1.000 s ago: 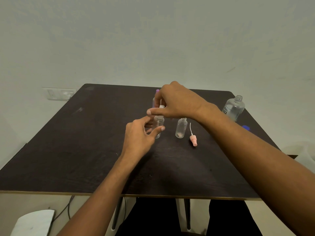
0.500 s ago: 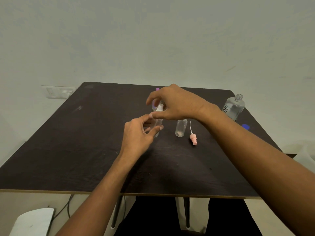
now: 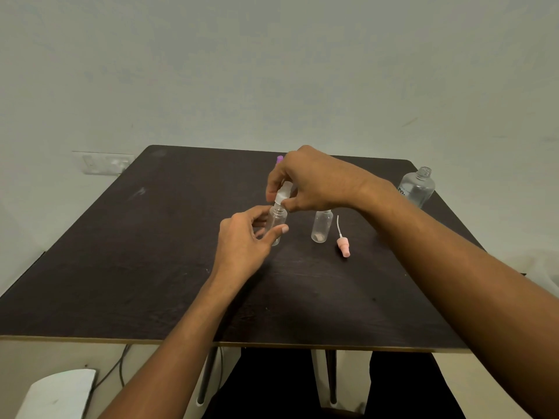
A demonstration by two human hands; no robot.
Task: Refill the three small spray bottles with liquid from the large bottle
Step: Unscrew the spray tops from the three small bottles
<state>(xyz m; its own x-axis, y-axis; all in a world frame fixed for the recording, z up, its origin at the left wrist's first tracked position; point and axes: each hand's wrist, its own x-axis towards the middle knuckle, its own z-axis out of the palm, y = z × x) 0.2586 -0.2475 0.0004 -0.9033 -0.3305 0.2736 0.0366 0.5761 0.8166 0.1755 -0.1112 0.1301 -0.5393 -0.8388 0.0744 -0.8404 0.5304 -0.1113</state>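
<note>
Near the middle of a dark table [image 3: 151,267], left hand [image 3: 242,246] gripping a small clear bottle [image 3: 277,220], upright. Above it, right hand [image 3: 311,182] pinching a white spray cap [image 3: 282,195] right at that bottle's neck. Just right of these, second small bottle [image 3: 321,226], upright and uncapped. Further right, pink spray cap [image 3: 344,246] lying flat, thin tube pointing far. At the far right corner, large clear bottle [image 3: 417,189], upright, mouth open. Behind the right hand, a bit of purple cap [image 3: 279,158] peeking out. On the left wall, a switch plate [image 3: 102,163].
</note>
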